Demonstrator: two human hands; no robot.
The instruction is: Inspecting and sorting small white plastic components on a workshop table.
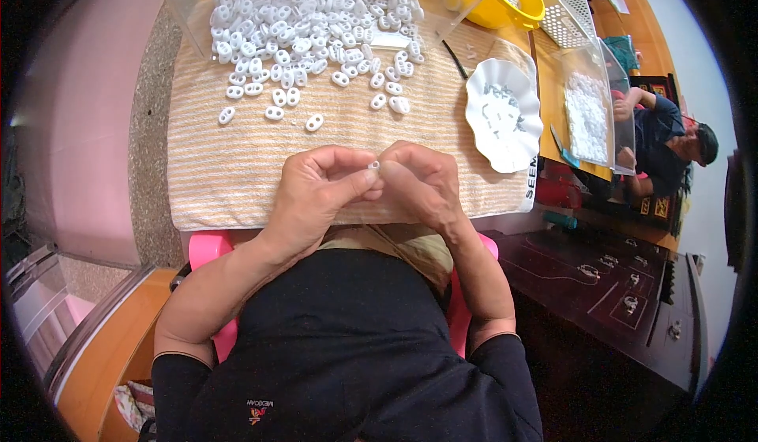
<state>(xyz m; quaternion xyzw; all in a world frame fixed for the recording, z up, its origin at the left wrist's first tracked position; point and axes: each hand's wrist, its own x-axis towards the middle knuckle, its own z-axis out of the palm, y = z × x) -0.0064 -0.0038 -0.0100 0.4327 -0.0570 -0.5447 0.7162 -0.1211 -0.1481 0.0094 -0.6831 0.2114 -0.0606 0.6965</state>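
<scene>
- Head view: a small white piece [375,165] is being pinched by the grip of the left hand [309,188], between thumb and fingers, above the near part of a striped towel [229,174].
- The right hand [426,185] is being held just beside it, fingertips bunched close to the piece; whether anything is being grasped by that grip cannot be told.
- Beyond the hands, loose two-holed white parts [274,113] are being supported by the towel.
- To the right, tiny pale bits [499,110] are being held in a wavy-rimmed white dish [478,130].
- Farther off, a dense heap [300,16] of the two-holed parts is being carried.
- At far right, a clear bin [622,138] of white pieces is being borne by a wooden surface [548,99], near another person [671,136].
</scene>
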